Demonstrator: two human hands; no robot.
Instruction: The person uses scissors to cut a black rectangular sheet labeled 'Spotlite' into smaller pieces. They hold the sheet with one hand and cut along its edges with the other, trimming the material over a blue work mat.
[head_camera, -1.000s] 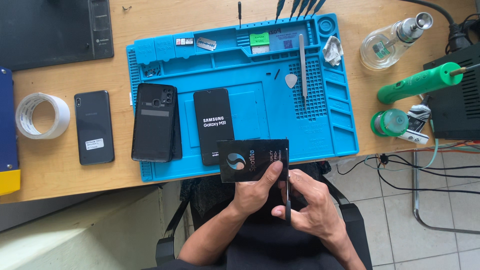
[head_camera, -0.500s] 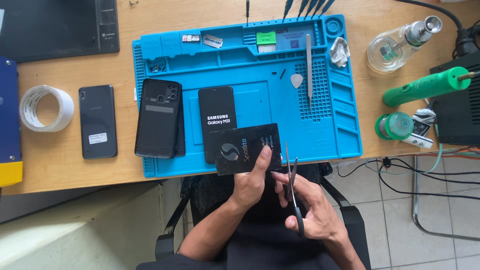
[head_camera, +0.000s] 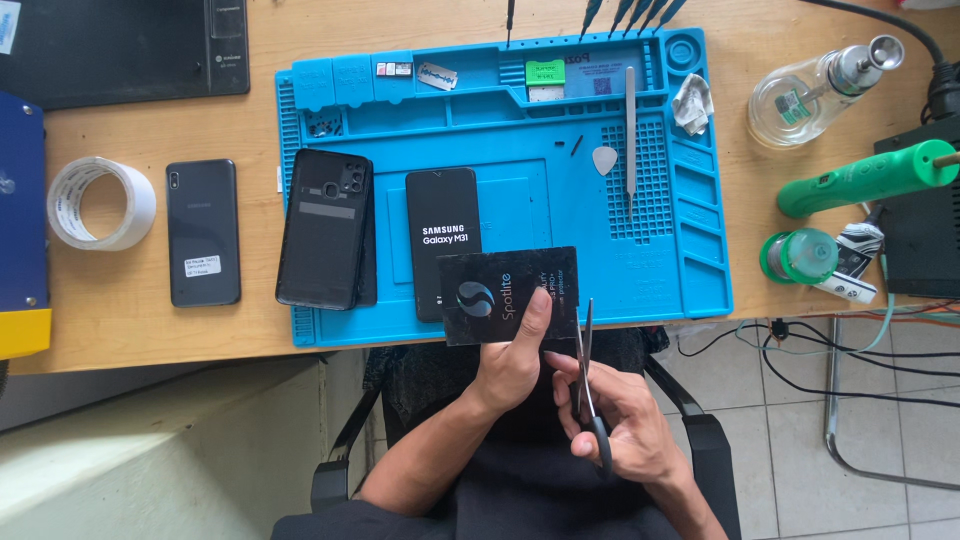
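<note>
My left hand (head_camera: 513, 362) holds a flat black packet (head_camera: 508, 295) by its lower edge, thumb on its front, over the near edge of the blue work mat (head_camera: 520, 130). My right hand (head_camera: 618, 425) grips a pair of scissors (head_camera: 585, 375), blades pointing up at the packet's right edge. Behind the packet a black phone (head_camera: 440, 225) lies face up on the mat. A black phone back cover (head_camera: 324, 228) lies to its left.
A second dark phone (head_camera: 203, 232) and a tape roll (head_camera: 100, 203) lie on the wooden table at left. A glass bottle (head_camera: 815, 85), green tool (head_camera: 865, 178) and green spool (head_camera: 800, 255) sit at right. Metal tweezers (head_camera: 630, 125) and a pick (head_camera: 604, 160) rest on the mat. Cables hang at right.
The scissors have swung upright and their blades now meet the packet's right edge. The packet stays in my left hand.
</note>
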